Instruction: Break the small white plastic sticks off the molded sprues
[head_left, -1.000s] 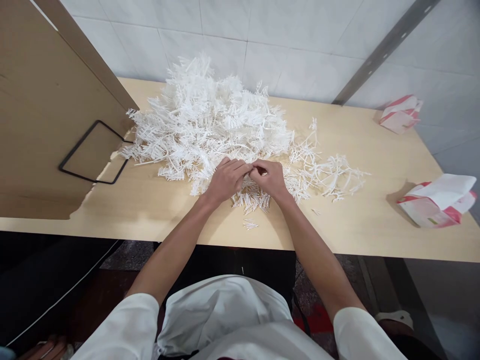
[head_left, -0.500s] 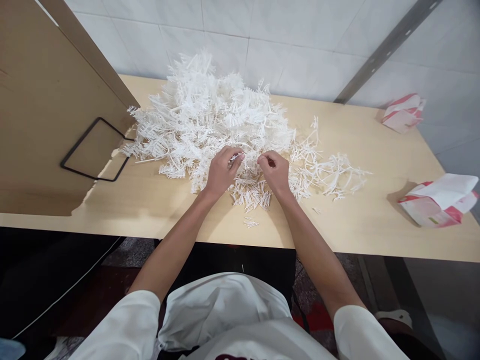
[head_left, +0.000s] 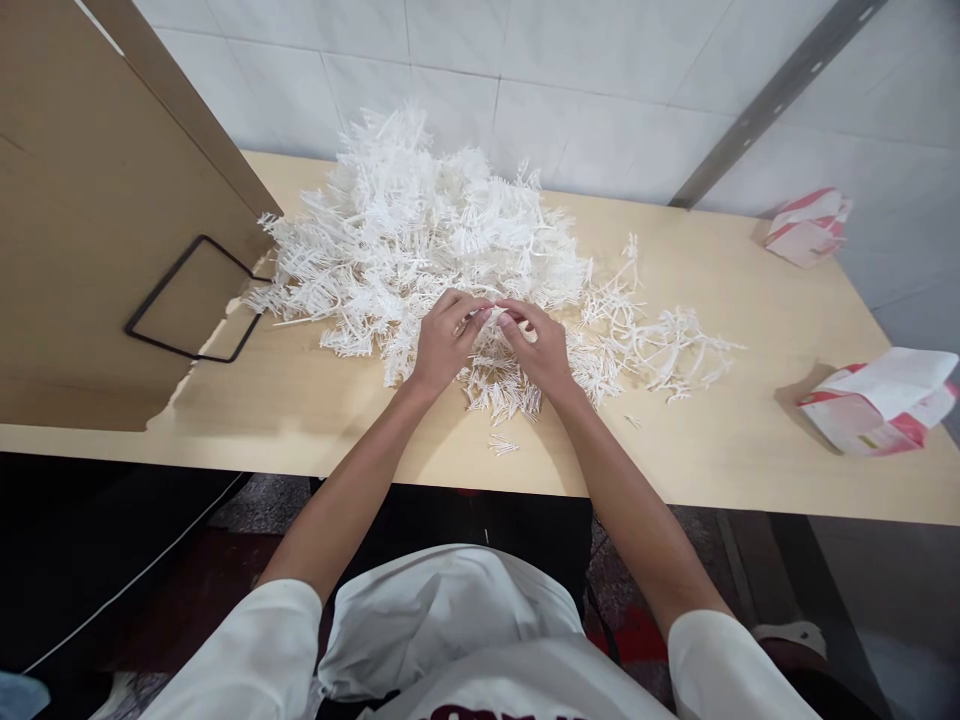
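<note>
A big heap of white plastic sprigs (head_left: 420, 240) lies on the pale wooden table (head_left: 735, 450). My left hand (head_left: 442, 345) and my right hand (head_left: 544, 350) meet at the heap's near edge, fingertips pinched together on one small white plastic piece (head_left: 491, 318) between them. Just below my hands lies a small bunch of short white pieces (head_left: 502, 390). A few loose bits (head_left: 501, 446) lie nearer the table's front edge. Thinner bare white stems (head_left: 660, 345) are scattered to the right of my right hand.
A wooden panel (head_left: 82, 230) with a black wire frame (head_left: 187, 300) leans at the left. Two red-and-white bags lie at the right, one near (head_left: 877, 400) and one far (head_left: 806, 225). A white tiled wall (head_left: 570, 90) stands behind the table.
My hands were apart half a second ago; now they have come back together, fingertips meeting on a white piece at the heap's edge.
</note>
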